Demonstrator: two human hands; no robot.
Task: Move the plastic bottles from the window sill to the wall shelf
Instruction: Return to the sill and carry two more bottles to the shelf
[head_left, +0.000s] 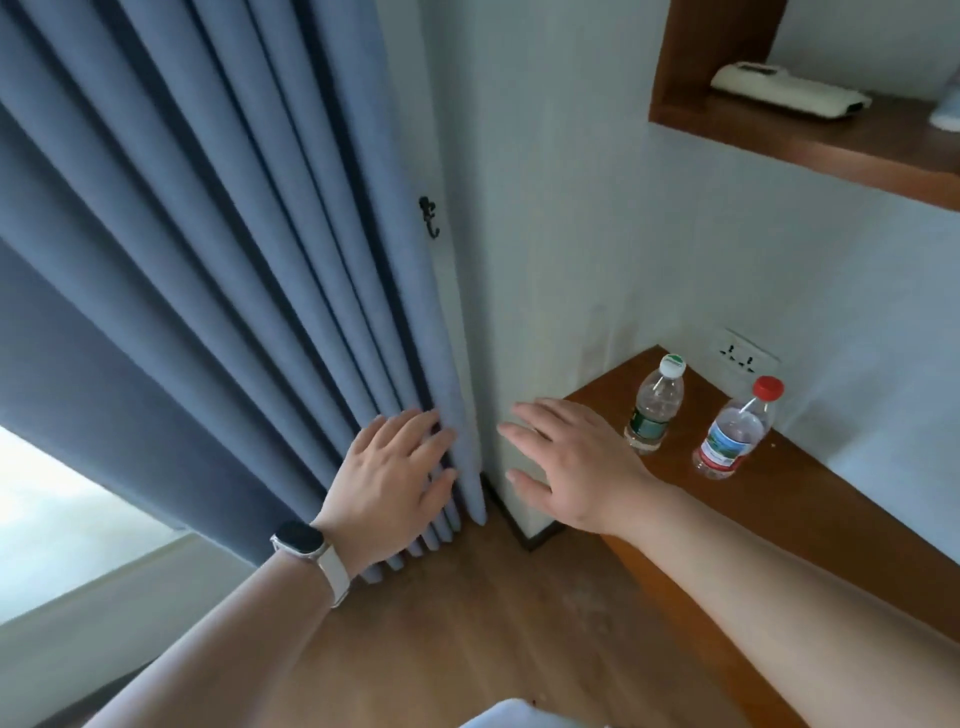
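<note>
Two clear plastic bottles stand upright on a low wooden shelf (810, 499) at the right wall: one with a green-and-white cap and green label (654, 408), one with a red cap and red label (735, 431). My right hand (566, 465) hovers open, fingers spread, just left of the green-label bottle and not touching it. My left hand (395, 480), with a watch on the wrist, lies flat with spread fingers against the folds of a blue curtain (218, 249). The window sill is hidden behind the curtain.
A wooden wall niche (810, 145) at the upper right holds a white remote control (789, 96). A wall socket (743, 356) sits behind the bottles. A black hook (430, 218) hangs beside the curtain's edge. Wooden floor lies below, and a bright window patch shows at lower left.
</note>
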